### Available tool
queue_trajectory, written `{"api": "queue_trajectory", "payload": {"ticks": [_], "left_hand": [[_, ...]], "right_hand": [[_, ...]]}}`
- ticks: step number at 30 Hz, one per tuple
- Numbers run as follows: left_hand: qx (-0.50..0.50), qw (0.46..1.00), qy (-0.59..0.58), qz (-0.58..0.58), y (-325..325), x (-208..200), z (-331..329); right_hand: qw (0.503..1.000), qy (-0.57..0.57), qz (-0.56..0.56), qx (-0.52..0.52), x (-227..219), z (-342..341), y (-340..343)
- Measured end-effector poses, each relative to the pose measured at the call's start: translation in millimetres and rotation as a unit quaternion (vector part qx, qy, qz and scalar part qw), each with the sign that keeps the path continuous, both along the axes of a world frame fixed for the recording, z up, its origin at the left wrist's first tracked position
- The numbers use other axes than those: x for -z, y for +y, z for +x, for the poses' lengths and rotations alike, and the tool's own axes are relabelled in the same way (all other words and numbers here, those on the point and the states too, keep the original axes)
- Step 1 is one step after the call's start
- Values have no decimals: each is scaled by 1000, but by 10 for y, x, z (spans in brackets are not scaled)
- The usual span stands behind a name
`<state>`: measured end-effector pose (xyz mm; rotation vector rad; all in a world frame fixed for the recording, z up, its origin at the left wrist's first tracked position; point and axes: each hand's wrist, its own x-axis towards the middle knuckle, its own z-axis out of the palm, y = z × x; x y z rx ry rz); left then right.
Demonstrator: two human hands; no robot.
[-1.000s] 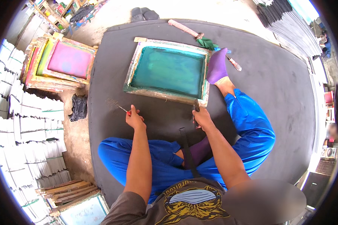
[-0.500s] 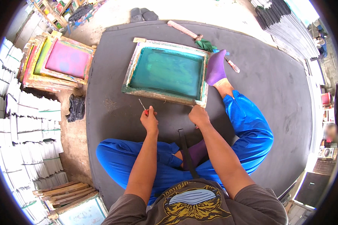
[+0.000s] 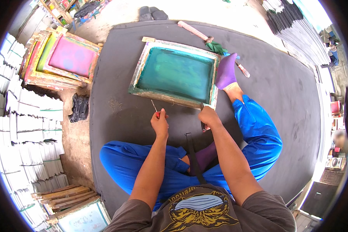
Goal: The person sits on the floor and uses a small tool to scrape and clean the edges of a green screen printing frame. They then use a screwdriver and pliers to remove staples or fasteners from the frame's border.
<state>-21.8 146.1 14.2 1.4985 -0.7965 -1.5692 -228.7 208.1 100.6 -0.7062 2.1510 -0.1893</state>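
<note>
A wooden screen-printing frame (image 3: 170, 99) with teal-stained mesh (image 3: 176, 75) lies flat on the dark work surface in front of me. My left hand (image 3: 159, 123) is closed round a red-handled screwdriver (image 3: 155, 107), whose thin metal shaft points up toward the frame's near side. At the near right corner of the frame, my right hand (image 3: 210, 116) grips a dark hand tool (image 3: 203, 126) resembling pliers. Its narrow tip shows above my fist beside the wood, but most of it is hidden. My foot in a purple sock (image 3: 226, 72) rests against the frame's right side.
Past my foot lies another screwdriver (image 3: 243, 70). A pink roll (image 3: 192, 30) and green cloth (image 3: 216, 48) are beyond the frame. Stacked colourful screens (image 3: 71, 57) and white paper stacks (image 3: 34, 133) stand on the left. A black strap (image 3: 191, 154) lies between my legs.
The view has shifted slightly, so the frame sits a little farther right. My right fist has turned a little, and more of its tool's handle shows below it. The left hand still grips the screwdriver.
</note>
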Motion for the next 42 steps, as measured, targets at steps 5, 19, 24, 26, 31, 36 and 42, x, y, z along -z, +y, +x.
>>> {"api": "queue_trajectory", "payload": {"ticks": [5, 19, 24, 26, 31, 36, 42], "left_hand": [[11, 1000, -10, -7, 1, 81, 49], [27, 999, 20, 5, 9, 33, 39], [28, 1000, 9, 9, 20, -23, -3], [21, 1000, 11, 4, 33, -30, -18], [34, 999, 1, 18, 34, -4, -8], [113, 993, 25, 25, 66, 33, 20], [135, 988, 60, 34, 91, -160, 9]], "right_hand": [[998, -33, -10, 53, -46, 17, 12], [997, 58, 25, -37, -361, 176, -95], [995, 95, -25, 11, -7, 222, 100], [993, 104, -46, 15, 128, 226, 155], [985, 93, -136, 46, 584, 173, 338], [975, -89, -191, 70, 546, 316, 422], [963, -97, -230, -102, 408, 750, 272]]}}
